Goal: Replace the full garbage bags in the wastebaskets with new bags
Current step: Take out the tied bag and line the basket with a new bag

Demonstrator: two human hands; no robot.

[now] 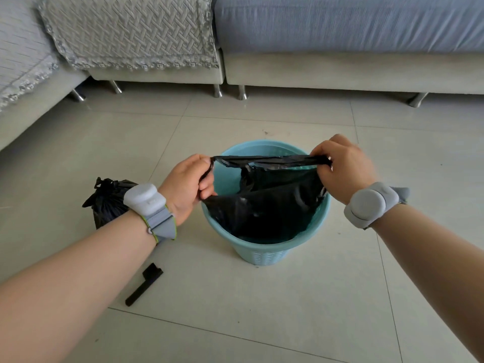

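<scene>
Left hand and right hand fingers grasp a black garbage bag, stretching its mouth over the blue wastebasket.

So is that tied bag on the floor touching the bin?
Apart. The head view shows a strip of bare floor between the tied bag and the bin.

Pale tiled floor with teal wastebasket, tied black bag, slim black object, sofa legs.
</scene>
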